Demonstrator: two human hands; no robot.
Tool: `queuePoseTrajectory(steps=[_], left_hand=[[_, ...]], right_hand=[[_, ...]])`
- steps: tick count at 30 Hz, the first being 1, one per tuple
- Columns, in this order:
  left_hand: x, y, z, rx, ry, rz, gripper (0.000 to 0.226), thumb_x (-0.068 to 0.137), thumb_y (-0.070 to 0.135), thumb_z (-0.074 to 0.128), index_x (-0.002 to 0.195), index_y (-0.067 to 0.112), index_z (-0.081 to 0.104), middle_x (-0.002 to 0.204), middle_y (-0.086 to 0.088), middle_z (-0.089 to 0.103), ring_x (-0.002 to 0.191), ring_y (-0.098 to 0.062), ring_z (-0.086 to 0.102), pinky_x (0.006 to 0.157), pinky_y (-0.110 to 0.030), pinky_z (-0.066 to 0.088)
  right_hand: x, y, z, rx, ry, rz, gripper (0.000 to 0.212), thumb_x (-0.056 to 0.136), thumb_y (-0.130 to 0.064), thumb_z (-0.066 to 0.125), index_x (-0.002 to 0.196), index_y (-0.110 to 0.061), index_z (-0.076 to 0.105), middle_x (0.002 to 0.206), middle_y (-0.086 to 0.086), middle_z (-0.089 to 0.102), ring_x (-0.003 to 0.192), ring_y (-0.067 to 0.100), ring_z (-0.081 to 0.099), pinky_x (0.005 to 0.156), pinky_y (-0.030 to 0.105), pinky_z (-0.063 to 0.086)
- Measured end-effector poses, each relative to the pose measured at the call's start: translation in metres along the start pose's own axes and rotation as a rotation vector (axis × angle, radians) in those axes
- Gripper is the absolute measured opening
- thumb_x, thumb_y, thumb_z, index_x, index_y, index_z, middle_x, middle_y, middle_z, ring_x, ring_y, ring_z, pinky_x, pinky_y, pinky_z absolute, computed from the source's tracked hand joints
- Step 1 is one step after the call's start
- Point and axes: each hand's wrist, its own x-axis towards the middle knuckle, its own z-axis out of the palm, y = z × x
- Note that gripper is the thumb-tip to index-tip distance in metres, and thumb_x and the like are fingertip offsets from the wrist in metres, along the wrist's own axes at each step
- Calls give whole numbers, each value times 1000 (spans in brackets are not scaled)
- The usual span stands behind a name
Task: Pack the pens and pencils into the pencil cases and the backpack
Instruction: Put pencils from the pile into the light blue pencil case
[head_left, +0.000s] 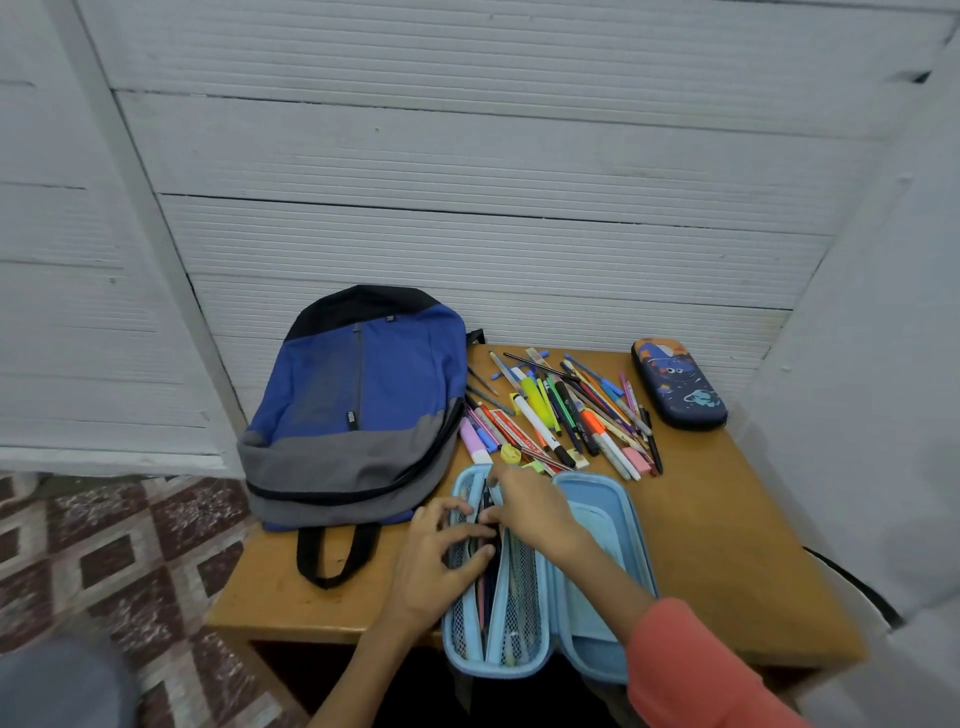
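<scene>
- White ribbed panels back a wooden table (727, 519) standing over a patterned tile floor (130, 561).
- Backpack (363, 405): blue and grey, lying flat at the table's left, zips closed.
- Loose pens and pencils (566, 415): heaped mid-table, just beside the backpack.
- Dark blue pencil case (678, 384): closed, far right corner.
- Light blue pencil case (597, 519): open flat at the near edge, with dark pens (491, 561) in its left half.
- Left hand (436, 551): fingers and thumb curled round that half's mesh pocket.
- Right hand (524, 509): fingers bent onto the dark pens; grip cannot be determined.
</scene>
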Motion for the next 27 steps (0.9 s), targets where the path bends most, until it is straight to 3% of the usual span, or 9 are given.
queuePoseTrajectory(steps=[5,7,10,14,18,21,27], left_hand=[[9,5,2,121,-77,93,38,79,54,57,107,34,73,114,19,58,101,-8,47,87,-24,42],[11,9,1,156,-90,97,40,79,56,55,107,34,72,110,26,60,93,-8,45,83,-30,44],[11,15,-2,126,-102,52,42,76,58,52,108,38,71,101,39,55,90,-5,42,83,-31,39],[9,15,-3,24,-76,-60,47,65,59,53,106,42,70,85,27,50,94,1,42,88,-33,36],[11,14,3,11,-68,-143,49,58,58,54,101,42,69,87,13,46,94,0,41,90,-30,34],[11,17,6,-7,-63,-182,36,60,45,63,95,43,67,88,12,48,94,-2,41,90,-29,33],[10,7,1,-221,-50,-88,22,69,46,69,90,40,71,95,16,68,98,-5,53,84,-19,41]], right_hand=[[2,10,-5,317,-40,95,32,84,-12,70,113,-14,57,77,1,58,58,18,56,50,26,43],[2,12,-5,343,-19,94,29,84,-7,66,111,-14,57,70,1,57,54,19,55,46,26,42],[2,11,-2,366,9,74,28,83,-4,65,107,-16,58,62,0,57,51,15,54,53,30,46],[3,11,0,440,17,66,27,84,-2,64,107,-15,58,55,-3,56,35,1,48,42,18,39],[4,11,2,492,25,59,26,86,-3,64,107,-15,57,55,-2,55,33,1,48,38,15,37],[4,14,4,533,18,52,24,87,-5,64,108,-14,58,55,-1,56,33,2,48,38,15,37],[2,35,-3,635,74,68,13,91,-17,65,103,-17,60,60,0,59,43,8,52,44,18,41]])
